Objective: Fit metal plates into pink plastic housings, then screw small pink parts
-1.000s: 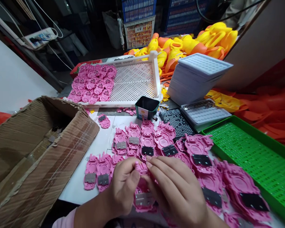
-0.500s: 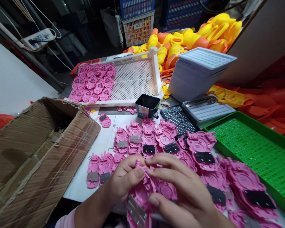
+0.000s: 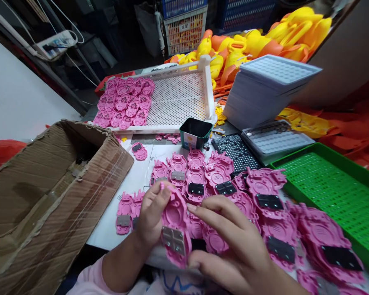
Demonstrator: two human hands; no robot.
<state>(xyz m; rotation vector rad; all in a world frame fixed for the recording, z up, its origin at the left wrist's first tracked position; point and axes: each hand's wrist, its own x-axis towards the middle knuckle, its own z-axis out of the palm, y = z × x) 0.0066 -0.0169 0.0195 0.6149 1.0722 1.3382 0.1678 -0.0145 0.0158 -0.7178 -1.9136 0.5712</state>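
My left hand (image 3: 152,211) grips a pink plastic toy casing (image 3: 174,215) by its upper left side, thumb on the front. The casing stands tilted, its hollow inside facing me, with a grey screwed plate across its lower part. My right hand (image 3: 233,241) is open at the casing's right edge, thumb and fingers apart. Its fingertips are very close to that edge; whether they touch it I cannot tell. Behind and around both hands lie several similar pink casings (image 3: 218,176), some stacked, with black or grey plates. My hands and the held casing hide some of them.
A cardboard box (image 3: 110,164) stands at left. Further back are a white perforated tray (image 3: 181,98) with pink parts (image 3: 126,98), a small dark green bin (image 3: 196,133) and stacked white trays (image 3: 264,90). A green tray (image 3: 335,196) borders the right side. Yellow-orange plastic pieces (image 3: 249,49) lie behind.
The casing has turned upright so its inside shows more. My right fingers have come away from its top and spread at its right side. The view has shifted slightly.
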